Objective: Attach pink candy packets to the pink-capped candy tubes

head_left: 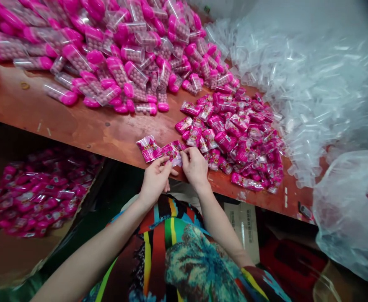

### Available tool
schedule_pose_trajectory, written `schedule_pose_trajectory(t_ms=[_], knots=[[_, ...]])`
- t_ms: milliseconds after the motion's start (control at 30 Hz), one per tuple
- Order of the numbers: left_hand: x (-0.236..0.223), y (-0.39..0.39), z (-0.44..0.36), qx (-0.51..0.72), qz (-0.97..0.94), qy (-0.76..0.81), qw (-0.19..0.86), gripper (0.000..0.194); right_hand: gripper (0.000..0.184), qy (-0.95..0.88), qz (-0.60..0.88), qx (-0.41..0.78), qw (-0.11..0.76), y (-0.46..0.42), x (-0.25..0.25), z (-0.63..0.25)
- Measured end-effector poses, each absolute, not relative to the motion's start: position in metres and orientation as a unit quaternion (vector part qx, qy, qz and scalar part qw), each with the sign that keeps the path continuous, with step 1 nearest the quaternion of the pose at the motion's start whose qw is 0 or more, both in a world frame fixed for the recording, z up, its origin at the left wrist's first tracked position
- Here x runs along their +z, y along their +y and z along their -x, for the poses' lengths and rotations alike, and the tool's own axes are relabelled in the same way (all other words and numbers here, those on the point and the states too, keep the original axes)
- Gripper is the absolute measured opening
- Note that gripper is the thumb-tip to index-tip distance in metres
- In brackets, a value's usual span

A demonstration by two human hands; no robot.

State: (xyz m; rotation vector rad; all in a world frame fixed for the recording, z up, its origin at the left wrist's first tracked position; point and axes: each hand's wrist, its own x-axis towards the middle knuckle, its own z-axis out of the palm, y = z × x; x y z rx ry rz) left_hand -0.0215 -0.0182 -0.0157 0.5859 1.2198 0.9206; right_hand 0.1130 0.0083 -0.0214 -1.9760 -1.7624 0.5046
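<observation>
My left hand [155, 178] and my right hand [195, 168] are close together at the table's front edge. Between them is a pink printed plastic sleeve [172, 149], pinched by the fingertips of each hand. Another pink printed sleeve [148, 148] lies flat on the table just left of it, overlapping or touching it. Right beside my right hand spreads a heap of pink printed sleeves [226, 140], some of which look filled. What my fingertips cover on the held sleeve is hidden.
Clear bottles of pink balls with pink caps [136, 75] pile up across the back of the reddish table [115, 132]. Clear empty tubes [294, 84] heap at the right, near a translucent plastic bag [350, 218]. A cardboard box [77, 214] of pink wrapped pieces stands low at left.
</observation>
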Motion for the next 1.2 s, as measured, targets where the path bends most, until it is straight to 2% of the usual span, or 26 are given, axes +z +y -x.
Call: schedule_pose_trajectory(t_ms=[100, 167, 267, 400, 567, 733, 933, 1000, 1100, 1200], knots=[[-0.010, -0.018, 0.020, 0.412, -0.263, 0.531, 0.692, 0.049, 0.017, -0.619, 0.660, 0.269, 0.330, 0.005, -0.018, -0.123], [-0.006, -0.017, 0.017, 0.417, -0.271, 0.515, 0.698, 0.045, 0.016, -0.577, 0.627, 0.351, 0.387, 0.000, -0.016, -0.126], [0.000, -0.012, 0.014, 0.433, -0.286, 0.503, 0.691, 0.026, 0.020, -0.474, 0.589, 0.477, 0.448, -0.005, -0.014, -0.124], [0.008, -0.004, 0.015, 0.437, -0.265, 0.493, 0.705, 0.030, 0.033, -0.369, 0.527, 0.582, 0.498, 0.000, -0.009, -0.119], [0.017, 0.005, 0.023, 0.448, -0.239, 0.488, 0.710, 0.029, 0.022, -0.429, 0.498, 0.565, 0.499, 0.008, 0.001, -0.113], [0.016, 0.021, 0.029, 0.483, -0.223, 0.482, 0.696, 0.030, 0.022, -0.451, 0.476, 0.574, 0.491, 0.021, 0.002, -0.099], [0.023, 0.044, 0.031, 0.540, -0.180, 0.465, 0.678, 0.035, 0.012, -0.502, 0.505, 0.472, 0.520, 0.048, 0.001, -0.073], [0.026, 0.050, 0.036, 0.541, -0.175, 0.471, 0.674, 0.039, 0.015, -0.547, 0.515, 0.424, 0.506, 0.054, 0.002, -0.067], [0.029, 0.058, 0.050, 0.525, -0.180, 0.461, 0.692, 0.035, 0.020, -0.620, 0.507, 0.369, 0.472, 0.064, 0.007, -0.064], [0.031, 0.062, 0.067, 0.528, -0.172, 0.452, 0.698, 0.029, 0.023, -0.708, 0.466, 0.368, 0.383, 0.083, 0.015, -0.070]])
